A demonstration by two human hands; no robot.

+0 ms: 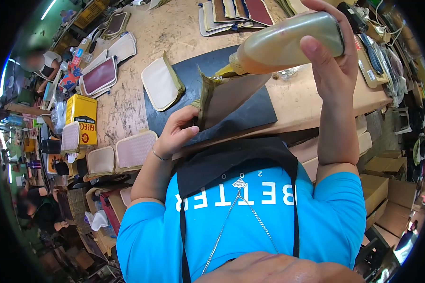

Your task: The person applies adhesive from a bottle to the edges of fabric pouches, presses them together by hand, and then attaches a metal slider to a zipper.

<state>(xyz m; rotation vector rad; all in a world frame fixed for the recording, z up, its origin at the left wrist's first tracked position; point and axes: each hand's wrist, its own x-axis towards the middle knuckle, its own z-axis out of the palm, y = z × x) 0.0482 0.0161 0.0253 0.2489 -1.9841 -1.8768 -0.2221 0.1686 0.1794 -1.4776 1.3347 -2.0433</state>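
My right hand (333, 61) is wrapped round a translucent squeeze bottle (288, 42) with amber liquid in it, tipped so its yellow nozzle points left and down. The nozzle tip meets the upper edge of a brownish flat panel (229, 101) with olive fabric along its side. My left hand (177, 129) grips that panel by its lower left edge and holds it tilted up over a black mat (264, 111). A cream padded panel (160, 85) with olive edging lies on the mat's left part.
Stacked panels (236, 14) lie at the table's back. Maroon and cream panels (99, 75) are on the left, near a yellow adhesive tin (82, 115). More panels (136, 147) line the near edge. Cardboard boxes (387, 193) stand at the right. Other people (47, 66) are at the far left.
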